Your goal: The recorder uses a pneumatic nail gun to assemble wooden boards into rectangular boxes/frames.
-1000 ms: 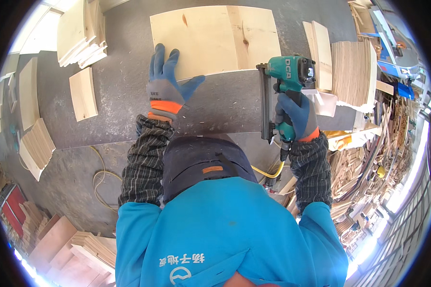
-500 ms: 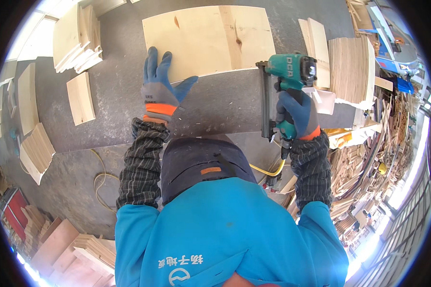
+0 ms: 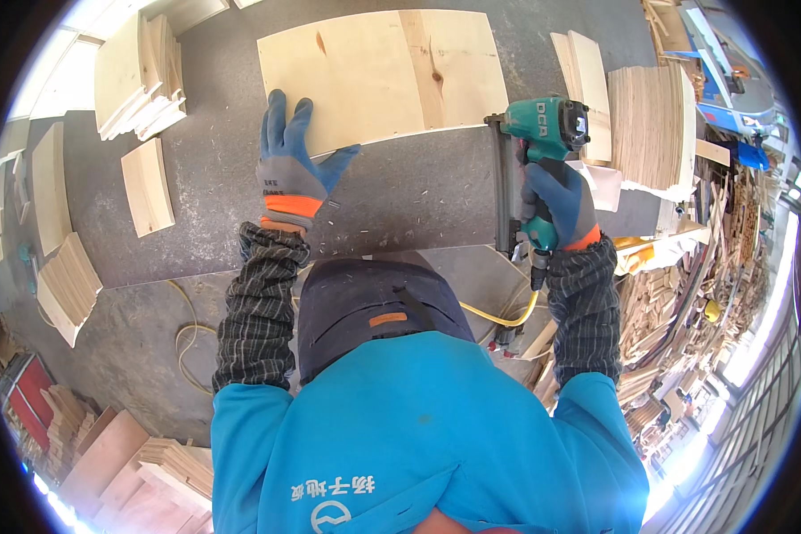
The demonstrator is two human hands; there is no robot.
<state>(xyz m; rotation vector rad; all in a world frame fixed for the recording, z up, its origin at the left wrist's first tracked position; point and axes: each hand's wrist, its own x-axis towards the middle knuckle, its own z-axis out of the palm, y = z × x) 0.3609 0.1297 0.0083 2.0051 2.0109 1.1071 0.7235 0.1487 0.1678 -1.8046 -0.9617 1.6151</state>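
A pale wooden board with a knotty brown streak lies flat on the dark worktable. My left hand, in a blue and grey glove with an orange cuff, rests on its near left corner. The fingers are stretched out and the thumb is spread along the near edge. Gloved alike, my right hand is wrapped round the handle of a teal nail gun. The gun's nose is by the board's near right corner; whether it touches the wood, I cannot tell. A yellow air hose runs from its handle.
Stacked thin boards stand to the right, beside a few leaning pieces. More board stacks are at the far left, with a small loose board nearby. Wood scraps are heaped beyond the table's right end.
The nail gun has shifted slightly to the right in my right hand. My left hand and the board appear a touch further left; part of that is the view shifting.
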